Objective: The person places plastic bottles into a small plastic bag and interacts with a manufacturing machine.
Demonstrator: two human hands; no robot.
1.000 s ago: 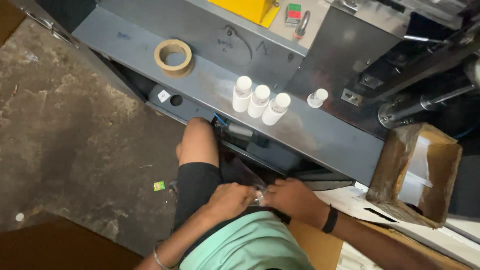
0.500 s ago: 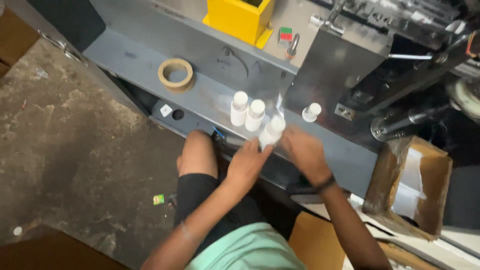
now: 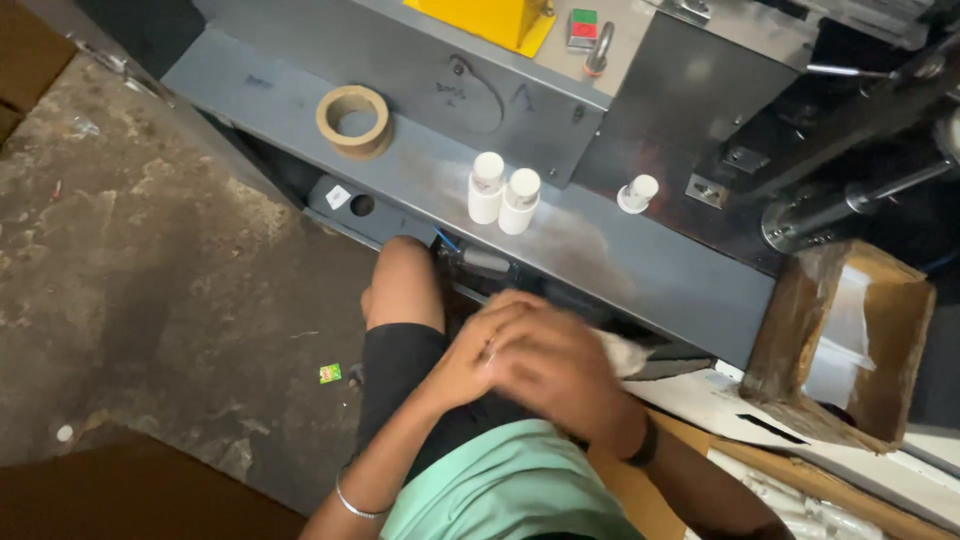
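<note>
we sit low over a stained, cracked concrete floor (image 3: 150,270), facing a long grey-blue metal machine ledge (image 3: 650,270). nearest to us, over the lap, our left hand (image 3: 470,355) and right hand (image 3: 560,375) are pressed together, fingers curled and overlapping around a small white plastic bottle (image 3: 622,353) whose blurred end pokes out past the right hand; we cannot tell which fingers actually clamp it. to handle it well, we judge it best to keep the bottle close to the body, steady it with one hand and let the other do the turning or pulling, with the grip short of squashing the thin wall. farther out on the ledge two white capped bottles (image 3: 503,193) stand upright and touching, a third smaller white bottle (image 3: 637,193) apart to their right, and a roll of brown tape (image 3: 353,120) beyond on the left. an open cardboard box (image 3: 850,345) sits at the right.
</note>
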